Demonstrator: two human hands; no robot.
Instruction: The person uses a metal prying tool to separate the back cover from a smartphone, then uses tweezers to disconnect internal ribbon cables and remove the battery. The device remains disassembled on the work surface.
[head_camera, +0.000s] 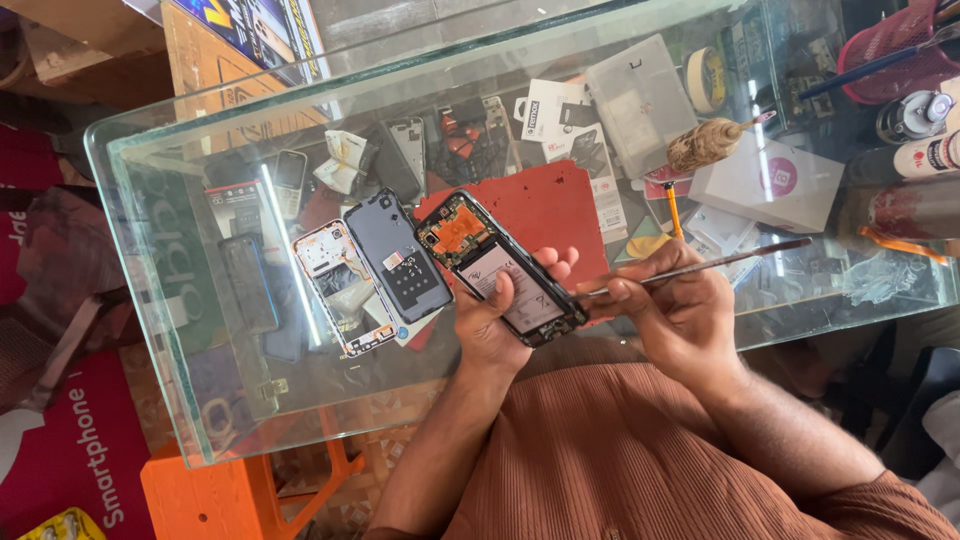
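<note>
Left hand (490, 325) grip clamped around opened phone (500, 265), frame centre, tilted up for access. Right hand (665, 300) pinches thin metal tool (720, 262), tip at phone edge. Back cover (398, 255) parked on glass tabletop (180, 300).

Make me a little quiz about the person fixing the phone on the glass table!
1. True or false: the opened phone lies flat on the glass table, with no hand on it.
2. Which hand holds the thin metal tool? A) left hand B) right hand C) neither
3. Fill in: the dark grey back cover lies on the glass between the opened phone and a ____ phone frame.

Key:
1. False. The left hand grips the phone and tilts it up.
2. B. The right hand pinches the tool, its tip near the phone's edge.
3. Stripped, white-edged.
</note>
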